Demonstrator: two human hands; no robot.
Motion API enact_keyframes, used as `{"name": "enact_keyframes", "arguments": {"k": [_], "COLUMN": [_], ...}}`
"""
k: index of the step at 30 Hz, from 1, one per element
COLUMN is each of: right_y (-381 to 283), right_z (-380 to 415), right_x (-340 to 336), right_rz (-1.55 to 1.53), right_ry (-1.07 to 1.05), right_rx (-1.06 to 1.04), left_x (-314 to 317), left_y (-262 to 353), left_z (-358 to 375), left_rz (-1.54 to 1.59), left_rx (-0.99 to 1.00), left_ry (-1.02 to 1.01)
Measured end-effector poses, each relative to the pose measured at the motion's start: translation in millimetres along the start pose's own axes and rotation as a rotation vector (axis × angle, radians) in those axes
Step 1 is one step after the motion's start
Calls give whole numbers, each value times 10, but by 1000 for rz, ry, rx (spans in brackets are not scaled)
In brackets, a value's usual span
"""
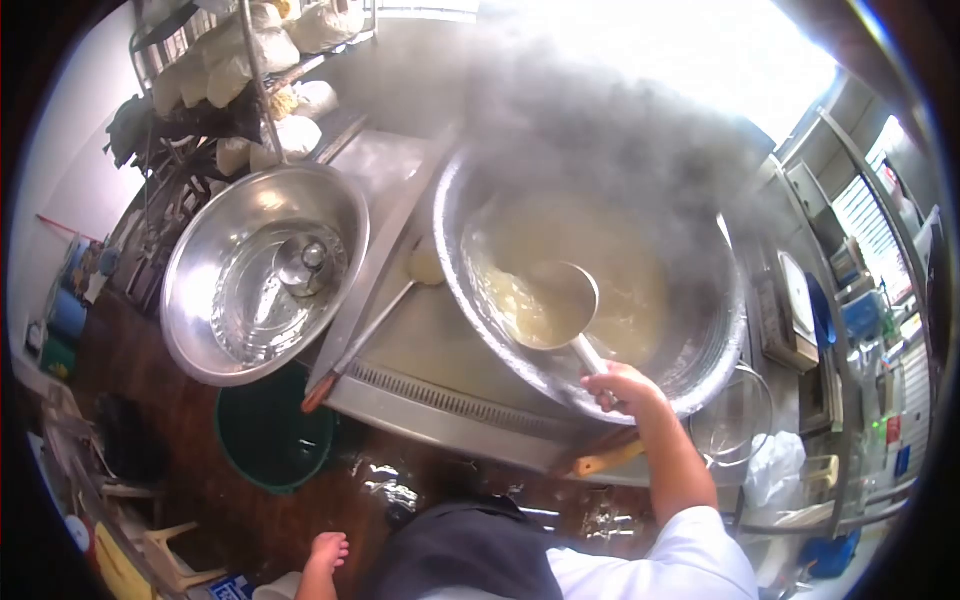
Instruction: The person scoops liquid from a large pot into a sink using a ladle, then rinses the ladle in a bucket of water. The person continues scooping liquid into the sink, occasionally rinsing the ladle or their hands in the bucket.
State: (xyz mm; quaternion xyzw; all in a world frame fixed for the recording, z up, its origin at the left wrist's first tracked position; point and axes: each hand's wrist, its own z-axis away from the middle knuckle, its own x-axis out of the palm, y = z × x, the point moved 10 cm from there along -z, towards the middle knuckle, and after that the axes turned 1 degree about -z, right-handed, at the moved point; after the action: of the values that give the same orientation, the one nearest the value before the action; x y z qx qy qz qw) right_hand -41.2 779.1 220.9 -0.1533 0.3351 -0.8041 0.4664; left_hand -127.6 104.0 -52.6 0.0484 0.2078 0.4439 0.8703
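Observation:
My right hand [620,388] is closed around the handle of a large metal ladle [585,340]. The ladle's wide round bowl is tilted inside a big metal pot [455,270], at the surface of a pale, cloudy liquid [625,270]. Thick steam hides the pot's far rim. My left hand [330,550] hangs low beside my dark apron [465,555], its fingers loosely bent and nothing visible in them.
A wide steel basin [190,290], with a shiny metal piece inside, stands left of the pot. A long-handled ladle [375,325] lies on the stove top. Below sits a green bucket [275,440] on the wet floor. Shelves [260,80] hold several white bags.

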Motion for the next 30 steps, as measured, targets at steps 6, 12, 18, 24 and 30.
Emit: {"name": "enact_keyframes", "arguments": {"k": [6, 12, 18, 24, 30], "right_y": [-203, -316, -246, -266, -202], "right_z": [328, 615, 619, 704, 488], "right_x": [975, 1322, 1458, 1655, 1465], "right_rz": [-51, 21, 101, 191, 343], "right_ry": [12, 194, 229, 286, 429], "right_rx": [-306, -364, -401, -388, -470], "left_x": [-52, -151, -306, -456, -492], "left_y": [-283, -690, -1466, -1745, -1319], "left_z": [-229, -258, -275, -280, -279], "left_rz": [43, 154, 194, 211, 237], "left_rx": [13, -2, -99, -166, -65], "left_ry": [-77, -57, -30, -37, -40]}}
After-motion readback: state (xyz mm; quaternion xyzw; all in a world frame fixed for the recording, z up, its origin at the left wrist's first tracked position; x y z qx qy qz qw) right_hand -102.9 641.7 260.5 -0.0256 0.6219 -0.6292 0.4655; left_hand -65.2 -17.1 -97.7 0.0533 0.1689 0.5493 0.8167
